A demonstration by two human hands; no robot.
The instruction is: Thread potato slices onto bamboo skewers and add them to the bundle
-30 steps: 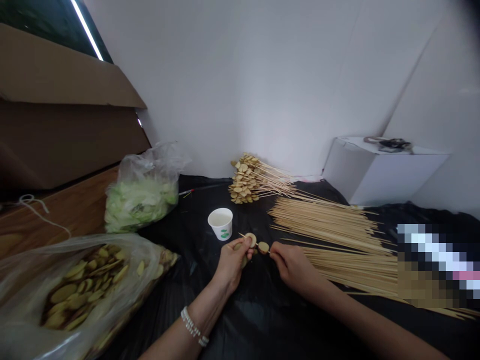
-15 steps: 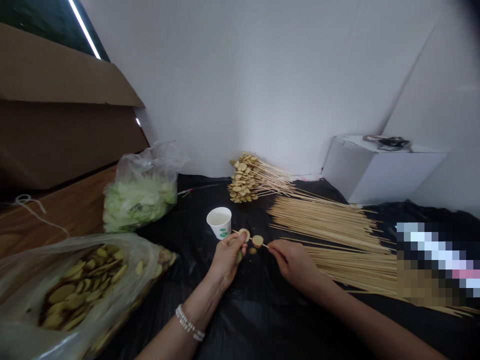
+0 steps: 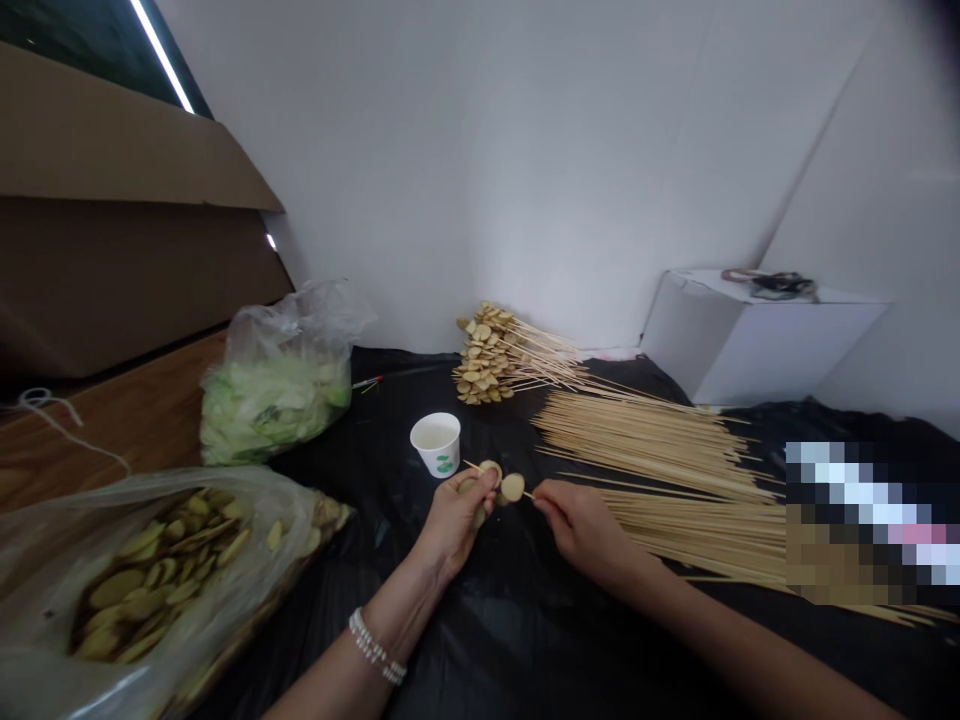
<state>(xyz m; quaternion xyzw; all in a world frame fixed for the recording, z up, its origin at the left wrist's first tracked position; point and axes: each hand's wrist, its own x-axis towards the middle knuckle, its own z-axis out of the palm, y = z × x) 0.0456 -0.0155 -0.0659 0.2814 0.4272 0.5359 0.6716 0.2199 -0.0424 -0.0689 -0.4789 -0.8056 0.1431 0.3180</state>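
Note:
My left hand (image 3: 455, 515) is closed on potato slices, its thumb pressed against one potato slice (image 3: 490, 472) that a skewer runs through. Another pale slice sits beneath the fingers, partly hidden. My right hand (image 3: 577, 515) pinches the wooden skewer (image 3: 529, 495) from the right. Between the hands, a second potato slice (image 3: 512, 487) is threaded on it. The skewer's tip pokes out to the left, close to a white paper cup (image 3: 436, 445) with a green print. Loose bamboo skewers (image 3: 637, 440) lie in two bunches beyond and under my right forearm.
A plastic bag of potato slices (image 3: 142, 590) lies open at the left. Behind it stands a bag of cut greens (image 3: 274, 405). Finished potato skewers (image 3: 486, 355) are piled by the wall, left of a white box (image 3: 772, 340). Black plastic sheeting (image 3: 480, 640) covers the surface.
The slice between my hands has turned to show its flat face and sits slightly closer to my left hand. The view has shifted a little; both hands keep their grip.

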